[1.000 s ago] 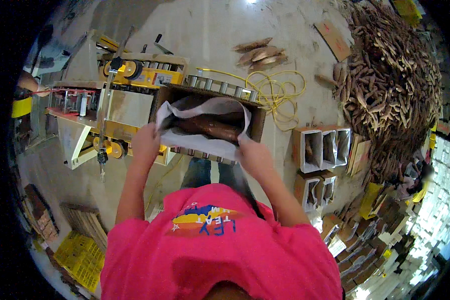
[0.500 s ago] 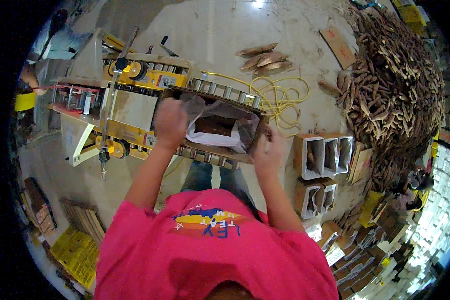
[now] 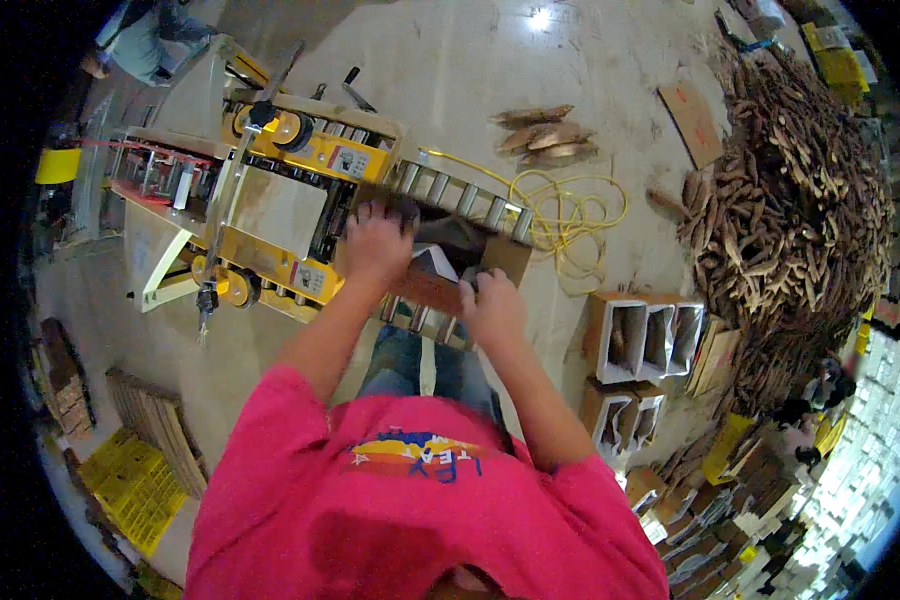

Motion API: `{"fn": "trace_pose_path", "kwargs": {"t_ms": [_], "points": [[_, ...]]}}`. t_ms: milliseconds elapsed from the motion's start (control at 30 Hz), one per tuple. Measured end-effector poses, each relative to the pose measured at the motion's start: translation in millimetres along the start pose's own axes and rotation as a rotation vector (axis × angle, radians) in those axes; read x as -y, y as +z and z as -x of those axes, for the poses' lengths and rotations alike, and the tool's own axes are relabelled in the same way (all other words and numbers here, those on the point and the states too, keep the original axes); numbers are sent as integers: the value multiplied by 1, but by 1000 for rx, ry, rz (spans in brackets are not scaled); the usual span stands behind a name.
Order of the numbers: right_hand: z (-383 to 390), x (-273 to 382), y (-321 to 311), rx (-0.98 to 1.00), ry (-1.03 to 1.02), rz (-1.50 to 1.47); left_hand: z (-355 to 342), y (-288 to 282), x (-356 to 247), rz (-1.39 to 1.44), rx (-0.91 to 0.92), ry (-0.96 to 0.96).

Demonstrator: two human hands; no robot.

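Note:
In front of me a brown cardboard box (image 3: pixel 440 294) with a pale liner (image 3: pixel 433 262) sits on a roller conveyor (image 3: pixel 438 188). My left hand (image 3: pixel 375 248) lies over the box's left end, its fingers stretched out across the cardboard. At the near right corner my right hand (image 3: pixel 494 308) is closed with bent fingers on the box edge. A cardboard flap (image 3: pixel 507 258) sticks out at the right end, just beyond that hand. Between my hands the box's inside is dark, and its contents cannot be made out.
A yellow box-sealing machine (image 3: pixel 320 158) adjoins the conveyor on the left. A yellow cord (image 3: pixel 570 215) lies coiled on the floor, near several long roots (image 3: pixel 545 135). Lined boxes (image 3: pixel 625 335) stand at right, before a large root pile (image 3: pixel 800 200). A person (image 3: pixel 150 50) is at far left.
My right hand has moved left and inward from the box's right end to its near corner. My left hand has shifted slightly right. The liner is now more covered and the right flap shows.

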State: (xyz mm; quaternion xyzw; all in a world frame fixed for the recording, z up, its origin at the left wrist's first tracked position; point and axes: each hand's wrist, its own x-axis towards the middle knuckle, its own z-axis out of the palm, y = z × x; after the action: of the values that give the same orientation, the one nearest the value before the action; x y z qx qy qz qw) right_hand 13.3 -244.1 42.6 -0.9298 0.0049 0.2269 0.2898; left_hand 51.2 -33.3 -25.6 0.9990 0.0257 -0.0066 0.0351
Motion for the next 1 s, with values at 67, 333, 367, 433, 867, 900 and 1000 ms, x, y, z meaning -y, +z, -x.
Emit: {"fn": "trace_pose_path", "kwargs": {"t_ms": [67, 333, 367, 433, 867, 900, 1000], "points": [[-10, 12, -26, -213, -159, -64, 2, 50, 0, 11, -263, -138], [-40, -33, 6, -373, -453, 294, -9, 43, 2, 540, -823, -410], [-36, -39, 16, -301, -445, 312, -11, 36, 1, 501, -856, -357], [-12, -48, 41, -150, -406, 350, -8, 22, -2, 431, -893, -244], [-11, -67, 62, -209, -431, 288, 16, 28, 65, 145, -384, -211], [-12, -71, 60, -185, -433, 281, 13, 27, 63, 190, -448, -311], [-28, -89, 53, -186, -481, 242, 13, 13, 60, 245, -307, -306]]}}
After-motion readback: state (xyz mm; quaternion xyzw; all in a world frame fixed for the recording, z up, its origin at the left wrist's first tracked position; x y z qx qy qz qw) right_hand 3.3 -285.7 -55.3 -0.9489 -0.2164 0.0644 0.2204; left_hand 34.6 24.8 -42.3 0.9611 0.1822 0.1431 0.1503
